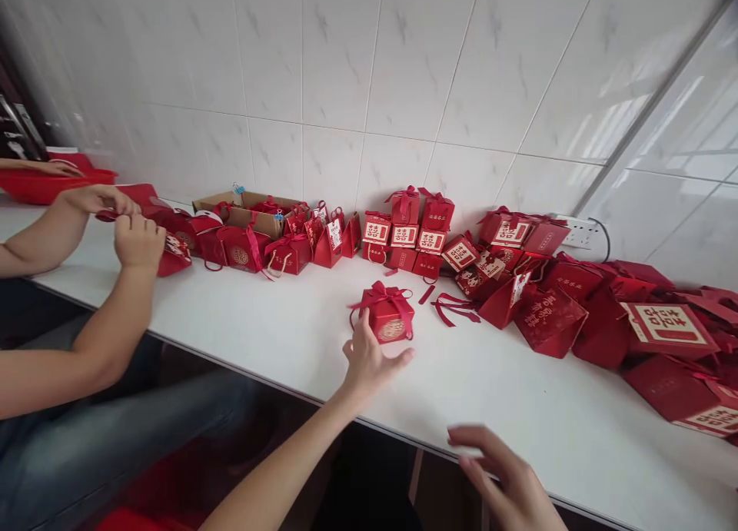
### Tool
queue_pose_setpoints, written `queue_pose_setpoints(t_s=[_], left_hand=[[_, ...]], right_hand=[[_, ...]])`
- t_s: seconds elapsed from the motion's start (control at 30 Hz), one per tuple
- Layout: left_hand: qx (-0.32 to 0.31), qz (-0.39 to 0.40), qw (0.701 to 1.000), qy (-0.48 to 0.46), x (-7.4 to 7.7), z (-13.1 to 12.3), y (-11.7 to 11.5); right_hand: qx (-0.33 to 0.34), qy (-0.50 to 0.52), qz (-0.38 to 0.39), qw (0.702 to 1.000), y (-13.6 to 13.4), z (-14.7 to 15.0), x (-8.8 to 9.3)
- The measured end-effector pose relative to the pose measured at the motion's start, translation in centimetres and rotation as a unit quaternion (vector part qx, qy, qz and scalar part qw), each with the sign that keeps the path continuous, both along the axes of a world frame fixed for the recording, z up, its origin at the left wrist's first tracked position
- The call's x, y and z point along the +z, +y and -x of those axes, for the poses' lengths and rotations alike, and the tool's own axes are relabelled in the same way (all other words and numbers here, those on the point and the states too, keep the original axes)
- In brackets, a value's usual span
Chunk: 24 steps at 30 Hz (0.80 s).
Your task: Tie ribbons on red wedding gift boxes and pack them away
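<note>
A: Where is the left hand [369,362] located?

B: It is extended over the white tabletop [277,339]. Its grip is spread, with the fingertips touching the near side of a small red gift box [387,313] tied with a red ribbon bow. The box is not enclosed by the fingers.

A: Where is that box placed?

B: It is set upright on the tabletop, alone, at 12 o'clock from the left hand and apart from the other boxes.

A: And the right hand [507,477]?

B: It is held above the near tabletop edge at 4 o'clock from the box, blurred, the grip spread and nothing held.

A: What surrounds the box?

B: A row of stacked red boxes [403,235] is arranged against the tiled wall at 12 o'clock. A heap of flattened red boxes [605,316] is spread at 3 o'clock. Loose red ribbon [453,308] lies just beside it. An open cardboard carton [247,208] is seen at 10 o'clock.

A: Is anyone else present?

B: At 9 o'clock, another person's hands [130,231] are closed around a red item at the tabletop's far left.
</note>
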<state>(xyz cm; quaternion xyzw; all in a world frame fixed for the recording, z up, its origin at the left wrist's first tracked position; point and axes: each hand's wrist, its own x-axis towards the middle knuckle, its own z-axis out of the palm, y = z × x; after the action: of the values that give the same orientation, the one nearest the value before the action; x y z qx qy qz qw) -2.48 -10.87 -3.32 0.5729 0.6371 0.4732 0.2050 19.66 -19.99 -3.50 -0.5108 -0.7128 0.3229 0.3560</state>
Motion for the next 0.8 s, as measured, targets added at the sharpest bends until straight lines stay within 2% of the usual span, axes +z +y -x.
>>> queue_pose_setpoints(t_s=[0.07,0.17,0.23,0.3,0.4,0.5,0.67,0.8], left_hand=[[-0.016,-0.027,0.999,-0.015,0.1,0.7,-1.3],[0.021,-0.053,0.995,-0.087,1.2,2.5,-0.4],[0.022,-0.014,0.990,-0.137,2.5,3.3,1.2],[-0.012,0.052,0.985,-0.165,3.5,3.3,2.8],[-0.076,0.100,0.976,-0.179,4.1,2.2,4.5],[-0.132,0.101,0.970,-0.176,3.7,0.4,6.0],[-0.213,0.108,0.956,-0.170,3.6,-3.5,9.2],[-0.250,0.110,0.944,-0.187,3.0,-5.2,10.8]], right_hand=[[0.010,0.037,-0.001,0.999,3.3,1.4,1.3],[-0.023,0.103,-0.030,0.994,8.7,3.0,3.0],[-0.023,0.124,-0.029,0.992,11.6,3.6,3.5],[-0.014,0.132,-0.019,0.991,13.7,4.1,3.6],[0.003,0.143,0.002,0.990,15.7,4.6,3.3],[-0.008,0.159,0.029,0.987,17.2,4.3,3.1],[-0.052,0.177,0.061,0.981,19.2,1.9,3.5],[-0.054,0.201,0.027,0.978,19.1,-0.3,2.9]])
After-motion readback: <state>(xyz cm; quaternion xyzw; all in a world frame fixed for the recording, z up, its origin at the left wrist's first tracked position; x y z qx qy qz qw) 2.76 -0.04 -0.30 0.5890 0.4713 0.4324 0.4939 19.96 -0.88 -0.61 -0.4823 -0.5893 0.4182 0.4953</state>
